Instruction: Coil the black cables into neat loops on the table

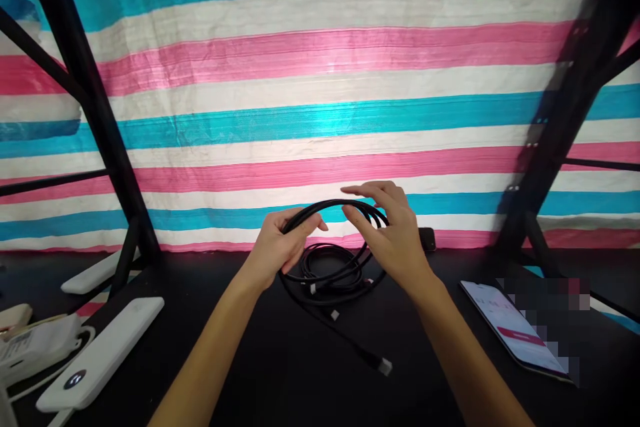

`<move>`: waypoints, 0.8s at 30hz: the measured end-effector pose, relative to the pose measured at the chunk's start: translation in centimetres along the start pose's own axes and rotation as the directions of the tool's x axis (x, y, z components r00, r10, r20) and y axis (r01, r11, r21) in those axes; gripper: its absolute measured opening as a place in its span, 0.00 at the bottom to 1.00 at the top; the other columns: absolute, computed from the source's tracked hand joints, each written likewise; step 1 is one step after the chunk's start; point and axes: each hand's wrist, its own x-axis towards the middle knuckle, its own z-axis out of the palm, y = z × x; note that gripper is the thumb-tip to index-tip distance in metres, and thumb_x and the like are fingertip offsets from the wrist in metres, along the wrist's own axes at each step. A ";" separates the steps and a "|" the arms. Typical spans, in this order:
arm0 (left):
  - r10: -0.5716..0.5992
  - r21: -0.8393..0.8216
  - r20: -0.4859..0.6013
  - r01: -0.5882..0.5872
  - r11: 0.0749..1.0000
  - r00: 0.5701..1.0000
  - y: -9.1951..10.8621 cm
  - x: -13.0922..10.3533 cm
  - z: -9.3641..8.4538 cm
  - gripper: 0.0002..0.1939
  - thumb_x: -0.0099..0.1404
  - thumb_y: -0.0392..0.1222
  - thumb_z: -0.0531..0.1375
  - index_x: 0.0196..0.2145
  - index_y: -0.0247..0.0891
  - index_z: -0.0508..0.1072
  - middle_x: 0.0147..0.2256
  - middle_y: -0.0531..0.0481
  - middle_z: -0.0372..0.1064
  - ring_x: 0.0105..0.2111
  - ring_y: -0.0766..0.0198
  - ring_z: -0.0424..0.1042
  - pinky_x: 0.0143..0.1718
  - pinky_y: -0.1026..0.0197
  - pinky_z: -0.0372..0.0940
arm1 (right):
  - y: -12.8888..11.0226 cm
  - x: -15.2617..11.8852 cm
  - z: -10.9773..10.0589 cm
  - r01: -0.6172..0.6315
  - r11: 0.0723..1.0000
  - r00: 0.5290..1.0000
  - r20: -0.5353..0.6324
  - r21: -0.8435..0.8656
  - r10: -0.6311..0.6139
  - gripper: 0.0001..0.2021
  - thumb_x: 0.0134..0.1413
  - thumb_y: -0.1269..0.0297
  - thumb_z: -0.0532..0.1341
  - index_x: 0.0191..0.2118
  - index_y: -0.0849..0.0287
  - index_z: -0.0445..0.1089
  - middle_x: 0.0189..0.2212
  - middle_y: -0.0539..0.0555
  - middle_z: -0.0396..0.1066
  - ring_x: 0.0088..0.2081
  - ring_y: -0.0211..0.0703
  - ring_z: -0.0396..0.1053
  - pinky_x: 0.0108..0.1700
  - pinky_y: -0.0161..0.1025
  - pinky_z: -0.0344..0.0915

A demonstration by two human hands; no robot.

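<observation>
My left hand (280, 247) is closed around the left side of a coiled black cable (320, 205), its thumb and fingers wrapped over the loops. On the right of the coil, my right hand (395, 233) has thumb and index finger spread apart, with the loops passing close to or against its palm side. The cable's free end hangs down toward the table and finishes in a plug with a pale metal tip (384, 365). Behind and below the held loops lies a second, thinner coiled black cable (327, 253). A small light connector (335, 314) shows near it.
A phone with a lit screen (517, 330) lies at right on the black table (280, 373). At left are a long white device (107, 353), another white bar (93, 273) and a white power strip (43, 343). Black metal posts (95, 107) flank a striped sheet (320, 107).
</observation>
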 end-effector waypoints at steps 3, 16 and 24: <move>0.057 -0.122 -0.145 -0.075 0.990 0.988 0.0 0.2 -0.5 0.14 0.58 0.50 0.60 0.26 0.35 0.71 0.08 0.63 0.42 0.08 0.78 0.42 0.11 0.69 0.38 | 0.4 0.1 0.2 -0.276 0.914 0.947 0.247 0.296 0.206 0.11 0.52 0.58 0.60 0.39 0.56 0.70 0.29 0.52 0.72 0.33 0.42 0.71 0.37 0.41 0.66; -0.062 -0.268 -0.343 -0.034 0.963 0.937 -2.7 1.4 1.6 0.20 0.58 0.57 0.57 0.20 0.39 0.61 0.13 0.60 0.45 0.13 0.72 0.52 0.18 0.66 0.50 | -1.5 -0.1 1.0 -0.584 0.124 0.666 0.386 0.802 0.638 0.23 0.47 0.65 0.61 0.09 0.57 0.50 0.04 0.41 0.44 0.06 0.26 0.40 0.06 0.28 0.35; -0.148 -0.116 -0.418 0.109 0.987 0.896 -4.4 0.9 3.8 0.19 0.52 0.49 0.64 0.41 0.43 0.69 0.41 0.47 0.65 0.42 0.60 0.64 0.40 0.63 0.57 | -1.2 0.0 -0.7 -0.339 0.386 0.863 0.120 0.858 0.490 0.26 0.54 0.60 0.57 0.09 0.58 0.48 0.04 0.43 0.44 0.06 0.26 0.40 0.08 0.28 0.37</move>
